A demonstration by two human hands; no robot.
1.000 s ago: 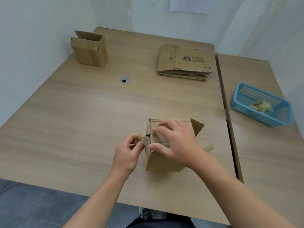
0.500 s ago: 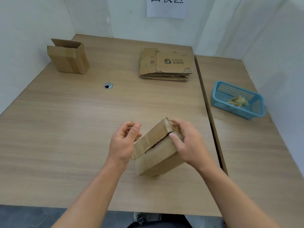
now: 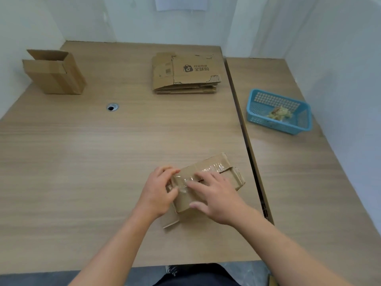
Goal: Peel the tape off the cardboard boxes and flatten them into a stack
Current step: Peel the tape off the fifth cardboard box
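1. Surface: the taped box is found close to the near edge, right of middle. The flattened stack is kept at the far edge.
2. Right grip: fingers are spread flat and pressed on the box top.
3. Left grip: curled round the box's left end, where the tape laps over.
4. Risk: the tape may be torn short if pulled steeply. The box may be dragged along if too little pressure is applied.

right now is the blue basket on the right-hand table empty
No, a crumpled yellowish wad, apparently peeled tape, lies inside the blue basket.
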